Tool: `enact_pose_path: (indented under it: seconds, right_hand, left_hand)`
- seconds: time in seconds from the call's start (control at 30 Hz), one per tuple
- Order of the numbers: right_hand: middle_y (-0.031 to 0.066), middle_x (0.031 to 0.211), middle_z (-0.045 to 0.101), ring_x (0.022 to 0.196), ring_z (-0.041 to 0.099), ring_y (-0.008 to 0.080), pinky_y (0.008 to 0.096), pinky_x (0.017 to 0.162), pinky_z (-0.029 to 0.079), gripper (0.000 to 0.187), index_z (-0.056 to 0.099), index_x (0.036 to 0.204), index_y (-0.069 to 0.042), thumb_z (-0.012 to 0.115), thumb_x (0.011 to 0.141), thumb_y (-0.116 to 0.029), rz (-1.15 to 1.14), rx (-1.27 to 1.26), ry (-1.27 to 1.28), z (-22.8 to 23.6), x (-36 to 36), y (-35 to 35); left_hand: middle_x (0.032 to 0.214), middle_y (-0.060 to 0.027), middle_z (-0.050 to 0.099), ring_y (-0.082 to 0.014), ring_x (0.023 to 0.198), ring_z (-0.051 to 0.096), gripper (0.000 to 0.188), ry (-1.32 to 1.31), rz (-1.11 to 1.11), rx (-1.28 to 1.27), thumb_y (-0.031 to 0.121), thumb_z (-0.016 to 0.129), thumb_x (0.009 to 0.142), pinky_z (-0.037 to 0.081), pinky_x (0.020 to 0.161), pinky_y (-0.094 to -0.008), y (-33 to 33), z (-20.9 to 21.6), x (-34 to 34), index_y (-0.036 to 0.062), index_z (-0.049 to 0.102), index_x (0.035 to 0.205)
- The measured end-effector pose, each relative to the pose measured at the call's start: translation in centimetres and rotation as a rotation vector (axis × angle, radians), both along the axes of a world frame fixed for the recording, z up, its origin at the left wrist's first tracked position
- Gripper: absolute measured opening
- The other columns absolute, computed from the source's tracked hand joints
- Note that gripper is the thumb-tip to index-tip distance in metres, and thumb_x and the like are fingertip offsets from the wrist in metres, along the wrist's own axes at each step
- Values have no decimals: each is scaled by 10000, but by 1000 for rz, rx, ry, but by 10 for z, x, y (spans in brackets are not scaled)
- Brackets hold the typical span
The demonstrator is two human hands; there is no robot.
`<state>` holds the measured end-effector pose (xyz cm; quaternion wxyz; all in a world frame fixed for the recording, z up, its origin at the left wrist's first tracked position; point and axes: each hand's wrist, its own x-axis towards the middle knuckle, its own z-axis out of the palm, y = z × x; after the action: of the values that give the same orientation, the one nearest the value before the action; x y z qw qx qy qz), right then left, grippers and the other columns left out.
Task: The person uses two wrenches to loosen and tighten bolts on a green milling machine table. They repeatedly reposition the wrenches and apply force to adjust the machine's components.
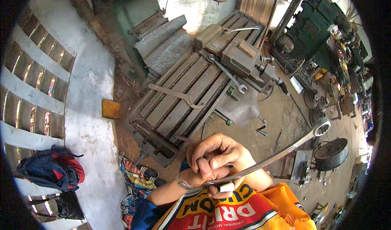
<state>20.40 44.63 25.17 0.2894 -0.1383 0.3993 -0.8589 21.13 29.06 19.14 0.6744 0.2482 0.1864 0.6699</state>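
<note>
Close to my chest, my left hand (pixel 211 178) is closed around the lower end of a long combination wrench (pixel 281 153). The wrench slants up to the right, its ring end free, and its other end is hidden in the hand. A small white piece (pixel 227 187) shows by the left fingers; I cannot tell what it is. Just above, my right hand (pixel 222 150) has its fingers curled and pinched against the left thumb and fingers. Whatever may be between them is hidden. A watch (pixel 185 184) is on my left wrist.
Ahead is a slotted machine table (pixel 183 95) carrying a hook wrench (pixel 176 94), an open-ended wrench (pixel 228 74), another wrench (pixel 241 28) and a vise (pixel 243 55). A green machine (pixel 311 24) stands far right, a black round pan (pixel 330 154) nearer. A backpack (pixel 51 169) lies left.
</note>
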Motion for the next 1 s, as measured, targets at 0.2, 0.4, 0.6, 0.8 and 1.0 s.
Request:
enact_pose_path:
  seconds: [0.2, 0.4, 0.6, 0.8, 1.0]
  right_hand:
    - [138, 874, 656, 876, 590, 284, 382, 807, 444, 439, 676, 883, 62, 726, 819, -370, -72, -66, 165, 2, -7, -18]
    - [109, 986, 631, 939, 591, 179, 303, 853, 440, 406, 630, 1078, 83, 708, 906, -277, -83, -207, 227, -5, -6, -19]
    - [90, 933, 600, 881, 568, 161, 294, 822, 432, 412, 619, 1063, 89, 683, 921, -292, -234, -210, 214, -4, 11, -11]
    - [117, 965, 593, 916, 554, 183, 313, 845, 428, 409, 610, 1054, 96, 654, 935, -293, -404, -238, 240, -8, 34, 1]
    - [134, 961, 578, 924, 539, 215, 336, 841, 429, 420, 594, 1026, 94, 617, 954, -319, -565, -260, 289, -17, 69, 26]
  left_hand:
    - [856, -2, 477, -82, 639, 478, 850, 101, 44, -35, 752, 549, 762, 329, 519, -201, -6, -1, -7, 69, 484, 1262]
    - [871, 1, 462, -77, 690, 501, 757, 130, 31, -65, 673, 569, 772, 360, 551, -201, -5, 0, -12, 96, 495, 1255]
    - [886, 4, 447, -73, 741, 524, 669, 131, 0, -95, 594, 589, 781, 390, 583, -201, 1, -1, -12, 123, 506, 1248]
    - [901, 7, 433, -69, 793, 547, 587, 122, -1, -146, 515, 609, 791, 421, 615, -201, 16, 3, -2, 149, 516, 1241]
    - [1004, -32, 534, -89, 899, 587, 576, -151, -40, -361, 659, 544, 853, 490, 645, -216, 26, 6, 24, 177, 521, 1167]
